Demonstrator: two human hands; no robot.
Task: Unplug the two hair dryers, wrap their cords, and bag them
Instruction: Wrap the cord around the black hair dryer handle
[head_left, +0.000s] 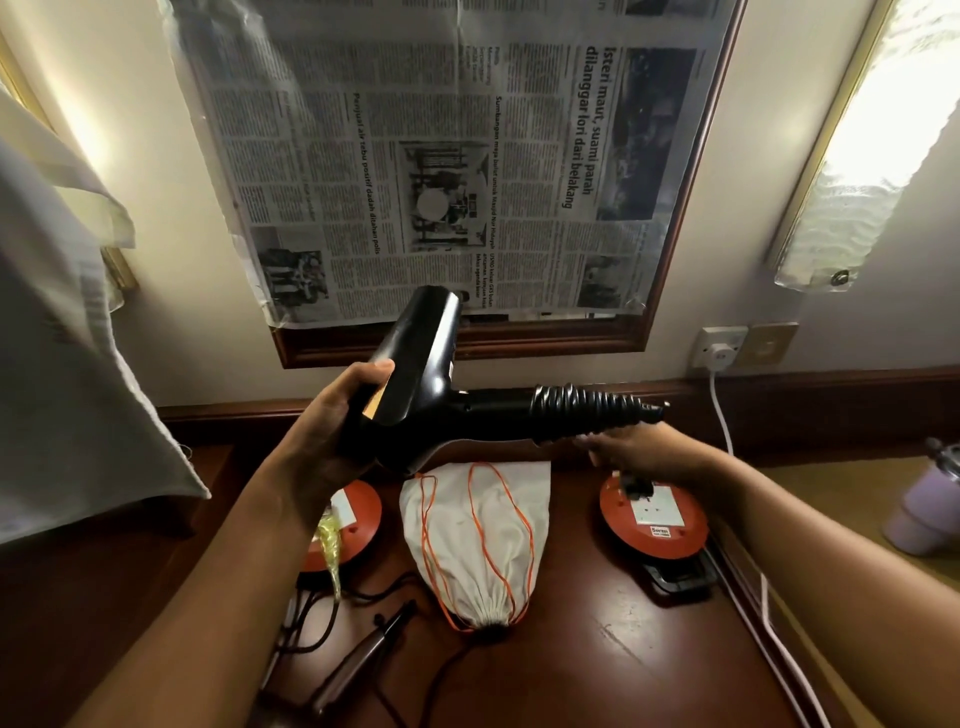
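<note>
Left hand grips the rigid dryer barrel; right hand, at 3 o'clock, pinches the springy cord end.

newspaper | hdl: "Isteri maut, suami parah dilanggar lori dari belakang"

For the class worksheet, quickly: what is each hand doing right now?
Left hand: holds the dryer by its body.
Right hand: at the cord wrapped round the handle; its grip cannot be told.
</note>
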